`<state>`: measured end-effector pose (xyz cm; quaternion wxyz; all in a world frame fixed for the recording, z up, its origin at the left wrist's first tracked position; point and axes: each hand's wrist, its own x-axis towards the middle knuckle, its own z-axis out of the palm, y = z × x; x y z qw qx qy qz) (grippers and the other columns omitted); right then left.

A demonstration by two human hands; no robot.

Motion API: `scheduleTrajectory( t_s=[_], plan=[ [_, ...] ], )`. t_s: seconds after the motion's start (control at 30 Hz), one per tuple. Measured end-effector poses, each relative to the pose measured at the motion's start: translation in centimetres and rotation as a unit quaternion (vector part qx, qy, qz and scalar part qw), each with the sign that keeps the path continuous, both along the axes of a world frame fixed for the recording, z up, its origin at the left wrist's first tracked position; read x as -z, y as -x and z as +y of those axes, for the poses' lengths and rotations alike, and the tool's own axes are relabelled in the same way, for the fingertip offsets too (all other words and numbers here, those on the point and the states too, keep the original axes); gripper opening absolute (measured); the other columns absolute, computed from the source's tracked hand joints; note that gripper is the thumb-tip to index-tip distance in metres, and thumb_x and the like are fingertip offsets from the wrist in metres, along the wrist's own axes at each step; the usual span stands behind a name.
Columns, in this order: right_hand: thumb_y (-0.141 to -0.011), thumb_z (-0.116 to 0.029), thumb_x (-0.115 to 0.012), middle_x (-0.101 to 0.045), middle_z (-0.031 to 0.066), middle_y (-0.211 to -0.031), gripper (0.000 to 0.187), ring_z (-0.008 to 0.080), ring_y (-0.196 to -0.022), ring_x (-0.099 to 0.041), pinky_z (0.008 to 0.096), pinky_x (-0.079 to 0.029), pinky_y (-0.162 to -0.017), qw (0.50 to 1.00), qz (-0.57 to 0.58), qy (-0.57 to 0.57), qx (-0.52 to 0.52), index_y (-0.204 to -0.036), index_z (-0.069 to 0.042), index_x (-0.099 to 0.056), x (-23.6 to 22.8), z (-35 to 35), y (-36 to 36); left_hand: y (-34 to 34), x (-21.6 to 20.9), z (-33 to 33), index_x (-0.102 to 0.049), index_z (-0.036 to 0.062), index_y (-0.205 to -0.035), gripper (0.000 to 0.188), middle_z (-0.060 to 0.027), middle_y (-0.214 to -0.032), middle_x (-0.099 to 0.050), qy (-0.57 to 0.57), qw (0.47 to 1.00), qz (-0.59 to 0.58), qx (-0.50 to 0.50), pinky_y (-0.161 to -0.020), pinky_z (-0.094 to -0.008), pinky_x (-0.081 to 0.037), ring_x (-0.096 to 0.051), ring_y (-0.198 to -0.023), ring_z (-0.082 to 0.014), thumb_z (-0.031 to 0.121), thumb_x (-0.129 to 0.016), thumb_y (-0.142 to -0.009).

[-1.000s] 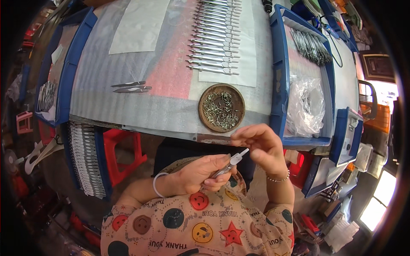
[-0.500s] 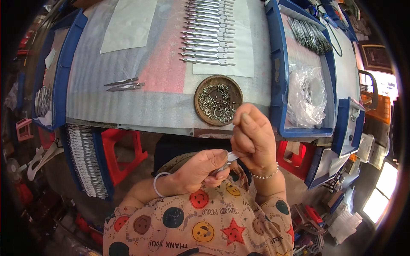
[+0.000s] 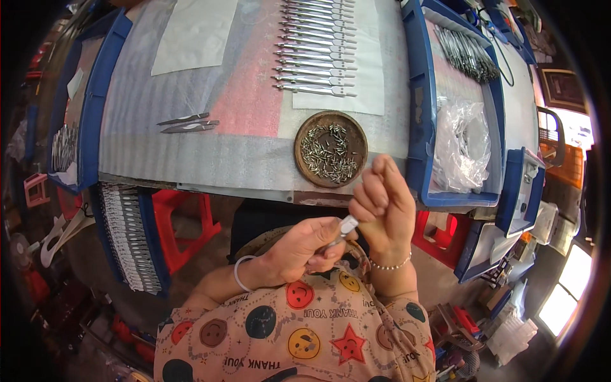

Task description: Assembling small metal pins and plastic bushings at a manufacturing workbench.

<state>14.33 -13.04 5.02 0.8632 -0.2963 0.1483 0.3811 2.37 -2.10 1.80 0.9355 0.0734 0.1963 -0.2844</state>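
Observation:
My left hand (image 3: 305, 249) is closed round a slim silver metal piece (image 3: 349, 224), whose flat pale end sticks out between thumb and fingers; its rest is hidden in the grip. Close to its right, my right hand (image 3: 387, 207) is raised with fingers curled and thumb against them. Whatever those fingertips pinch, if anything, is too small to make out. Just beyond my right hand, a round brown bowl (image 3: 299, 159) holds many tiny metal pins (image 3: 328, 153). Farther back, several slim silver metal tools (image 3: 318, 63) lie side by side in a row, partly on a white sheet (image 3: 369, 83).
Two dark pointed tools (image 3: 189, 123) lie on the foam-covered table (image 3: 210, 159). Blue trays flank it: the right tray (image 3: 419, 127) holds thin metal parts and a clear plastic bag (image 3: 461, 146); the left tray (image 3: 95, 95) holds metal parts. Red stools (image 3: 184, 223) stand below the table edge.
The metal piece's flat end has risen slightly and turned more into view. My right hand's fingertips have shifted a little rightward, away from the bowl. My left hand keeps its hold.

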Motion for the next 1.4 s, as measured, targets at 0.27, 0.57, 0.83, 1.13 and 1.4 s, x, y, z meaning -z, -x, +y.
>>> scheduleTrajectory(
  t_s=[0.27, 0.57, 0.83, 1.13, 1.4],
  plan=[
    [-0.096, -0.022, -0.048, -0.033, -0.0063, -0.053, 0.015, 0.0030, -0.043, -0.022, 0.0198, -0.017, -0.038, 0.987, -0.068, 0.042, -0.141, -0.091, -0.008, -0.050, -1.0, 0.9, 0.5, 0.7, -0.2, 0.3, -0.050, 0.0040, -0.099, 0.036, 0.0006, -0.068, -0.046, -0.010, 1.000, 0.008, 0.008, -0.041, -0.0170, -0.023, -0.031, -0.046, -0.0028, 0.040, -0.049, -0.094],
    [-0.098, -0.023, -0.044, -0.028, -0.0073, -0.051, 0.018, 0.0024, -0.040, -0.018, 0.0192, -0.014, -0.036, 0.969, -0.029, 0.097, -0.224, -0.092, -0.008, -0.049, 0.1, 2.2, -1.3, 0.5, 1.4, -0.5, -0.050, 0.0046, -0.100, 0.036, 0.0021, -0.066, -0.044, 0.035, 0.999, 0.007, -0.020, -0.040, -0.0174, -0.023, -0.031, -0.045, -0.0034, 0.040, -0.047, -0.095],
    [-0.098, -0.025, -0.044, -0.027, -0.0077, -0.050, 0.018, 0.0026, -0.040, -0.018, 0.0186, -0.013, -0.035, 0.983, -0.029, 0.056, -0.171, -0.092, -0.009, -0.051, 0.4, 3.0, -1.7, -0.3, 0.8, -0.9, -0.050, 0.0067, -0.100, 0.036, 0.0029, -0.067, -0.044, 0.072, 0.994, 0.030, -0.074, -0.041, -0.0193, -0.026, -0.033, -0.047, -0.0041, 0.041, -0.039, -0.098],
    [-0.098, -0.025, -0.045, -0.029, -0.0073, -0.050, 0.018, 0.0025, -0.040, -0.019, 0.0185, -0.014, -0.035, 0.983, -0.033, 0.059, -0.170, -0.092, -0.009, -0.051, 0.6, 3.5, -1.7, 0.2, 2.2, -0.7, -0.050, 0.0084, -0.099, 0.037, 0.0051, -0.066, -0.044, 0.177, 0.981, 0.004, -0.077, -0.040, -0.0193, -0.026, -0.033, -0.045, -0.0046, 0.044, -0.037, -0.098],
    [-0.098, -0.024, -0.045, -0.030, -0.0071, -0.050, 0.018, 0.0027, -0.039, -0.019, 0.0184, -0.014, -0.036, 0.979, -0.031, 0.072, -0.188, -0.091, -0.008, -0.051, 0.5, 4.0, -1.8, 0.2, 1.9, -0.6, -0.051, 0.0092, -0.099, 0.037, 0.0053, -0.064, -0.043, 0.235, 0.969, 0.011, -0.080, -0.041, -0.0192, -0.025, -0.031, -0.043, -0.0043, 0.043, -0.038, -0.098]
  ],
)
